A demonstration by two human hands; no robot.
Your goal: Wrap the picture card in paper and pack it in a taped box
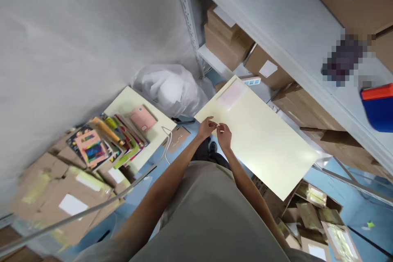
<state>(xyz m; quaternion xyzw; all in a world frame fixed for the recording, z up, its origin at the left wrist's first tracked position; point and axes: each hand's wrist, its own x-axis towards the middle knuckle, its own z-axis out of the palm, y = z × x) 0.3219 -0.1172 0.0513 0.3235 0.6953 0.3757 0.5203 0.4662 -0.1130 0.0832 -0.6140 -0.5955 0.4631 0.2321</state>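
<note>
My left hand (206, 127) and my right hand (224, 134) meet over the near edge of a pale yellow table top (260, 139). The fingertips of both are pinched together and nearly touch each other. Whatever sits between them is too small to make out. A faint pink sheet (231, 95) lies flat at the far end of that table. My forearms reach forward from my grey shirt.
A second pale table (129, 102) on the left bears a fanned stack of colourful books (104, 141) and a pink booklet (143, 117). A white plastic bag (170, 88) lies behind. Metal shelving (276, 28) with cardboard boxes (225, 37) stands right. Boxes crowd the blue floor.
</note>
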